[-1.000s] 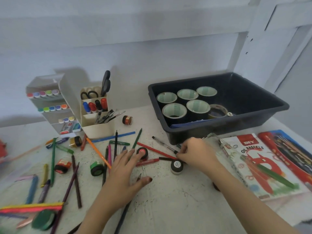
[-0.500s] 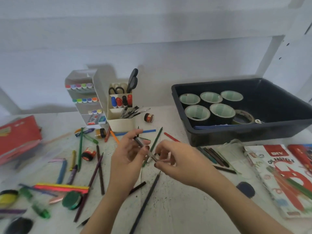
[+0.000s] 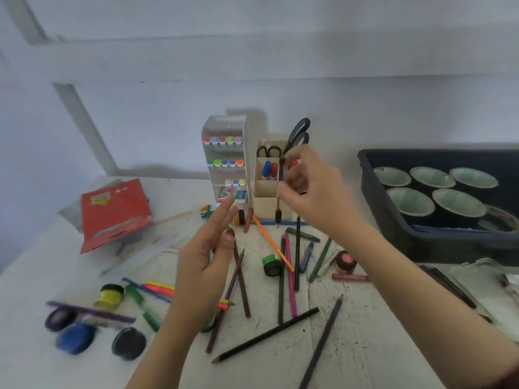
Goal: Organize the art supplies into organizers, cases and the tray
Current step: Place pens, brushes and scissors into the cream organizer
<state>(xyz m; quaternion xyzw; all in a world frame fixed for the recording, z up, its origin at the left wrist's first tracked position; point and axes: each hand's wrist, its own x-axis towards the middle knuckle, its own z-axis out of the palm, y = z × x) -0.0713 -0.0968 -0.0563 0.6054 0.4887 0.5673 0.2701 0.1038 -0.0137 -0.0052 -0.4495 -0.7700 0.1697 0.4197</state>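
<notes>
Running under everything: white speckled tabletop (image 3: pixel 365 346), supplies strewn all over it.

Right side: big black tray (image 3: pixel 407 242). Five tape rolls (image 3: pixel 410 204) stand on end inside, packed close together.

Left side: red case (image 3: pixel 112 211), lying tilted on some clear plastic. Too blurred to say more.

Back centre: white tiered organizer (image 3: pixel 224 127), rows of markers (image 3: pixel 222 140) with caps facing out. Beige pen holder (image 3: pixel 265 192) sits just beside it on the right. Black scissors (image 3: pixel 299 130) stick out of the top, handles up. Red and blue caps show in its middle slot.

Right hand (image 3: pixel 311 192): raised in front of the pen holder, thumb and fingers pinching a dark pen (image 3: pixel 278 209) on its upper half. Pen is upright, tip down, lower end level with the holder's base. Can't tell if the tip touches the tabletop.

Left hand (image 3: pixel 207 256): lifted over the loose pencils, fingers straight and together, palm turned toward the right hand. Nothing visibly in it.

Near left: four paint pots clustered: yellow pot (image 3: pixel 109 294), blue pot (image 3: pixel 74 336), black pot (image 3: pixel 128 342), purple pot (image 3: pixel 59 318).

Centre: green tape roll (image 3: pixel 271 265) on edge among the pencils. Red-lidded pot (image 3: pixel 345 261) is off to its right.

Loose on the tabletop, crossing each other: black pencil (image 3: pixel 266 335), grey pencil (image 3: pixel 323 341), orange pencil (image 3: pixel 272 242), pink pencil (image 3: pixel 290 279), plus more in brown, green and blue.
</notes>
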